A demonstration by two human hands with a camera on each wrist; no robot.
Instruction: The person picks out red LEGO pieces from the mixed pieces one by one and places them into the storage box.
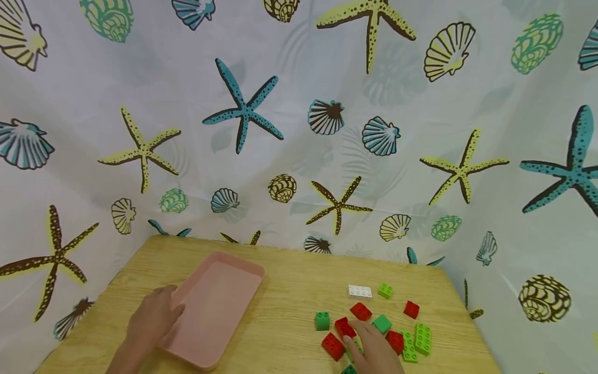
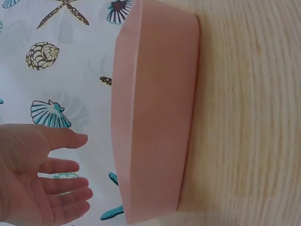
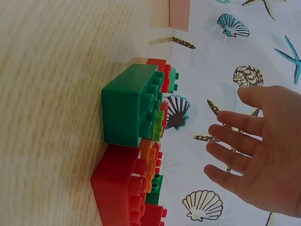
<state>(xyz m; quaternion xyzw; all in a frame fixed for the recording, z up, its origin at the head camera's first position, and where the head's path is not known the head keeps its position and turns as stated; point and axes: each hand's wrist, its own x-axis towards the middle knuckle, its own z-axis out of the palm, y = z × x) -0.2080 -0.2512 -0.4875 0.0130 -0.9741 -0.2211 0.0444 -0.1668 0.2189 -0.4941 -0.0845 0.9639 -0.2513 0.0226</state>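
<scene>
A pink tray (image 1: 221,304) lies on the left of the table. My left hand (image 1: 151,318) is over its left edge in the head view; in the left wrist view that hand, fingers loosely extended and holding nothing, faces the tray's wall (image 2: 162,108). My right hand (image 1: 374,349) hovers at the pile of toy building bricks, its fingertips right by a red brick (image 1: 343,327). The right wrist view shows its fingers spread and relaxed, holding nothing, above a dark green brick (image 3: 123,108) and a larger red brick (image 3: 115,183). Part of a light green brick (image 1: 353,351) is hidden under the thumb.
Around the right hand lie more bricks: a white one (image 1: 359,291), a small lime one (image 1: 385,290), a green one (image 1: 322,321), a red one (image 1: 411,309) and a long lime one (image 1: 422,338). A shell-and-starfish cloth (image 1: 289,156) encloses the wooden table (image 1: 285,291).
</scene>
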